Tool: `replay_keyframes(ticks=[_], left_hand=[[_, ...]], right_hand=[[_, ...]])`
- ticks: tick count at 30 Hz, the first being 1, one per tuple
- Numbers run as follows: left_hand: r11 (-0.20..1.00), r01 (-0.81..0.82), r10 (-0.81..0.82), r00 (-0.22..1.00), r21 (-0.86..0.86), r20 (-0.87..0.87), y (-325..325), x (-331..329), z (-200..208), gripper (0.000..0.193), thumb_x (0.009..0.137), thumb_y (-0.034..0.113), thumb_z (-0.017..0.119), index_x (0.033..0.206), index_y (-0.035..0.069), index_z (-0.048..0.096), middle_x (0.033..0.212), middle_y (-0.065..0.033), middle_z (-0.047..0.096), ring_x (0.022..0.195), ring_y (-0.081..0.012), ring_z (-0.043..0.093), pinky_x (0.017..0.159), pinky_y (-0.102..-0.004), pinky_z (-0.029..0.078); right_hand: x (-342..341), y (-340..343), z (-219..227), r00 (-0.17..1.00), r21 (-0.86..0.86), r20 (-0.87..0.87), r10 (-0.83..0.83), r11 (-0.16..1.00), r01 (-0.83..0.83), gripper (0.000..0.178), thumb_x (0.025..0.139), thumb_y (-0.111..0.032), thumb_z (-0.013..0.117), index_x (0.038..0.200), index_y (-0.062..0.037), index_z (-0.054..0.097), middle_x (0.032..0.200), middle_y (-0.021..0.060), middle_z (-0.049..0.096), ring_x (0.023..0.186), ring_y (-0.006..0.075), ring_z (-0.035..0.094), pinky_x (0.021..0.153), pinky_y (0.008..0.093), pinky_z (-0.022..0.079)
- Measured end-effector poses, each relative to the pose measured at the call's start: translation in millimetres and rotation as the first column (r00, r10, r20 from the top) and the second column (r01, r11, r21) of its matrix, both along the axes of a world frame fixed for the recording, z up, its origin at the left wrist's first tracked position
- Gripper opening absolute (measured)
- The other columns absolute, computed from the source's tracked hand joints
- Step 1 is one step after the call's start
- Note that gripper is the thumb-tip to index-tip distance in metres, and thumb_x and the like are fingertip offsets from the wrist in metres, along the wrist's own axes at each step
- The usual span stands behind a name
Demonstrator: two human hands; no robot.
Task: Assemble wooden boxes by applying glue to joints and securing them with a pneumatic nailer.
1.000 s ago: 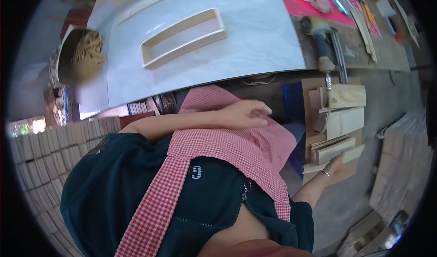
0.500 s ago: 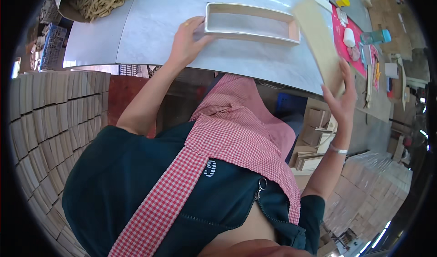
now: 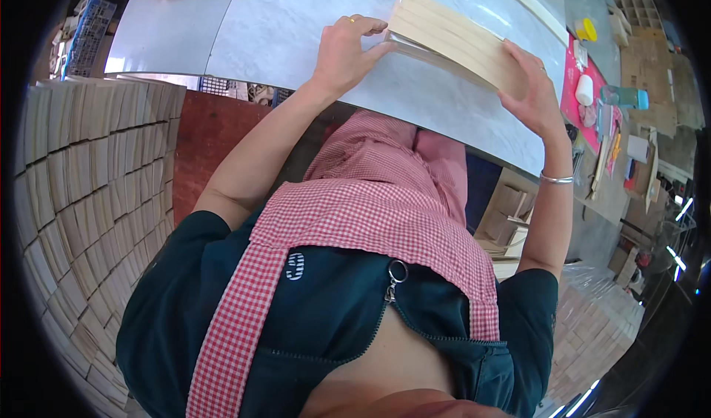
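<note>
Head view: left hand (image 3: 342,55) and right hand (image 3: 535,92) pinch the ends of a wooden frame (image 3: 452,44), upper centre, fingers pressed on it; it looks light, stiff; end grips suit.

**Both arms stretched forward, hands curled and set apart**

The left hand (image 3: 344,55) is raised ahead of the body, fingers bent, thumb pointing toward the right side, a ring on one finger. Its bare forearm runs back down to a bent elbow. The right hand (image 3: 532,88) lies with fingers extended forward and palm turned inward, wrist bearing a thin bangle, forearm dropping almost straight back toward the shoulder.
</note>
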State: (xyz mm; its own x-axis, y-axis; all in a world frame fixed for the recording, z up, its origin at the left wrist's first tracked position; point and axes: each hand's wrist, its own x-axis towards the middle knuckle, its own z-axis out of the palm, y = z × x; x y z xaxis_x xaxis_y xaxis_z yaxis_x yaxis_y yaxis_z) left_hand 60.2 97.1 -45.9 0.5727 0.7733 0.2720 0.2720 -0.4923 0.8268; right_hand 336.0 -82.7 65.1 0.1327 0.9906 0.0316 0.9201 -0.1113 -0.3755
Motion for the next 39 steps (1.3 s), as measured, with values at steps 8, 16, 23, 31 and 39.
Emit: replay_keyframes(ticks=[8,16,23,31,39], left_hand=[[0.974,-0.136,0.141,0.99,0.182,-0.014,-22,20,0,0.018,0.082,0.023,0.077,0.095,0.011,0.08,0.091,-0.0006,0.077,0.084,-0.0204,0.064,0.082,-0.0351,0.045],[0.839,-0.15,0.299,0.93,0.524,-0.212,-45,42,12,0.021,0.086,0.028,0.072,0.096,0.012,0.08,0.093,-0.0002,0.077,0.082,-0.0199,0.065,0.08,-0.0344,0.043],[0.861,-0.093,0.313,0.872,0.5,-0.377,-62,52,40,0.023,0.089,0.03,0.068,0.097,0.012,0.08,0.09,-0.0026,0.076,0.081,-0.0229,0.065,0.079,-0.036,0.043],[0.893,-0.018,0.242,0.861,0.449,-0.447,-62,57,37,0.024,0.089,0.027,0.065,0.094,0.01,0.08,0.087,-0.0058,0.075,0.077,-0.0262,0.064,0.074,-0.0375,0.044],[0.871,0.008,0.22,0.888,0.491,-0.404,-59,65,51,0.023,0.089,0.026,0.066,0.093,0.008,0.079,0.085,-0.0066,0.074,0.073,-0.0264,0.064,0.07,-0.0369,0.046]], right_hand=[[37,5,-7,0.996,-0.054,0.013,0.083,0.995,-0.082,0.078,0.07,-0.001,0.07,0.145,-0.0126,0.052,0.143,0.006,0.058,0.127,0.0274,0.054,0.113,0.0355,0.042],[71,-6,-20,0.984,0.012,0.035,0.172,0.985,-0.173,0.076,0.074,-0.007,0.073,0.146,-0.0128,0.051,0.14,0.0078,0.058,0.124,0.0285,0.055,0.111,0.035,0.043],[80,-23,-15,0.984,0.002,0.036,0.172,0.985,-0.172,0.074,0.076,-0.009,0.074,0.146,-0.0125,0.051,0.139,0.0085,0.058,0.122,0.0292,0.056,0.11,0.035,0.044],[88,-30,-34,0.974,0.041,0.138,0.182,0.981,-0.189,0.068,0.075,-0.014,0.073,0.14,-0.0104,0.054,0.136,0.0091,0.062,0.121,0.0305,0.057,0.105,0.0364,0.049],[113,-49,-43,0.97,0.366,0.226,0.096,0.914,-0.176,0.047,0.079,-0.014,0.073,0.125,-0.0065,0.063,0.119,0.009,0.068,0.105,0.0262,0.062,0.091,0.0342,0.052]])
